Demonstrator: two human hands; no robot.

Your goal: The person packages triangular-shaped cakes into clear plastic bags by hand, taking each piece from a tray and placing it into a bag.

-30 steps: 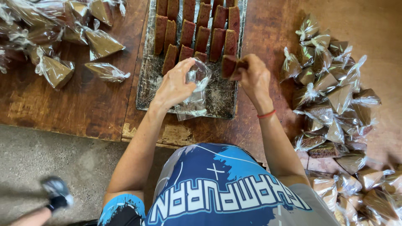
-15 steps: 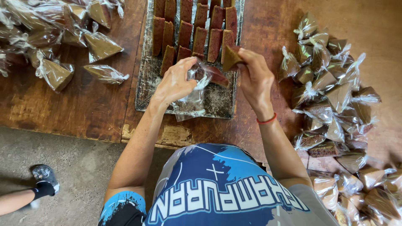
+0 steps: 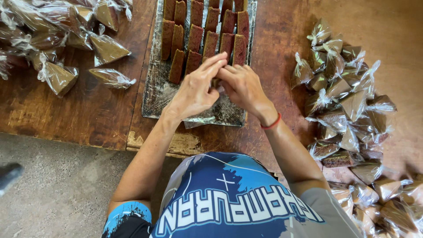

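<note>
- The left hand (image 3: 194, 90) and the right hand (image 3: 241, 86) meet over the near end of a metal tray (image 3: 154, 94) on a wooden table (image 3: 70, 114).
- Between the fingertips of both hands sits a small brown cake piece (image 3: 215, 82); only a sliver shows in the gap, so which way its long axis runs cannot be told.
- The left fingers are stretched long and close together, pointing up and to the right, over the piece; the right fingers curl in narrowly against them.
- Clear plastic wrap (image 3: 200, 120) shows under the left hand at the tray's near edge.
- Rows of brown cake slices (image 3: 207, 35) lie on the tray's far part, long axes pointing away from the person.
- Heaps of wrapped pieces lie left (image 3: 57, 48) and right (image 3: 348, 105) of the tray.
</note>
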